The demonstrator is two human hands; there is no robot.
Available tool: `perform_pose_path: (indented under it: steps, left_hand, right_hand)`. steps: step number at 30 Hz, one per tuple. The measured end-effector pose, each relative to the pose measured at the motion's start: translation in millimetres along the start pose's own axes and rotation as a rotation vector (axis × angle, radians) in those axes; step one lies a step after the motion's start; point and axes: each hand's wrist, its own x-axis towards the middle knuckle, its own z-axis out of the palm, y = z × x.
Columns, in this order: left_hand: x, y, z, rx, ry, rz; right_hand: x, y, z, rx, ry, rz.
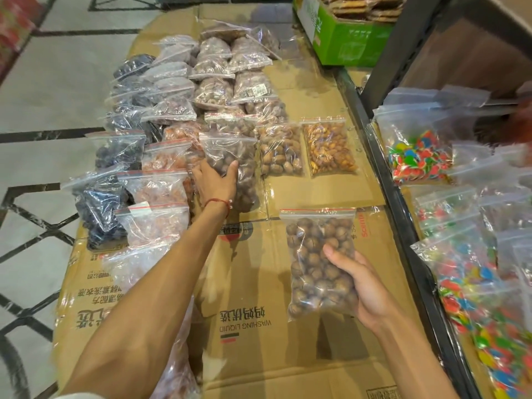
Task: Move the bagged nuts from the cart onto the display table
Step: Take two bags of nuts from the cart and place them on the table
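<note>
My right hand [361, 286] grips a clear zip bag of round brown nuts [316, 260] by its lower right side, just above the flattened cardboard [259, 326] that covers the surface. My left hand [216, 180] reaches forward and holds the lower left edge of a second bag of round brown nuts [233, 165] standing in the middle row. Beside it lie a bag of pecan-like nuts [280, 152] and a bag of yellow-orange nuts [329, 148].
Rows of zip bags with dark and orange dried fruit [135, 180] fill the left of the cardboard. A black metal rack [403, 214] on the right holds bags of coloured candy [417, 156]. A green box [348, 44] stands at the back.
</note>
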Motion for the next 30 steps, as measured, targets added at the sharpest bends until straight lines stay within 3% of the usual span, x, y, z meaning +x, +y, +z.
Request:
perform_pose_path:
  steps: [3, 7, 10, 15, 30]
  left_hand:
    - [-16.8, 4.2, -11.1, 0.054, -0.042, 0.042]
    - [-68.2, 4.3, -37.8, 0.126, -0.097, 0.339]
    - [-100.9, -10.6, -59.8, 0.382, -0.107, 0.550]
    - [-143.9, -24.7, -90.0, 0.785, -0.002, 0.729]
    - [-218.9, -73.9, -142.9, 1.070, -0.008, 0.685]
  right_hand:
    - [-4.7, -1.8, 2.5, 0.000, 0.000, 0.010]
    - [-8.7, -4.6, 7.1, -0.018, -0.014, 0.023]
    - [-7.5, -9.3, 7.5, -0.130, -0.005, 0.009]
    - [-10.5, -17.1, 15.0, -0.287, -0.084, -0.044]
    - [88.4, 7.7, 71.6, -0.406, -0.235, -0.015]
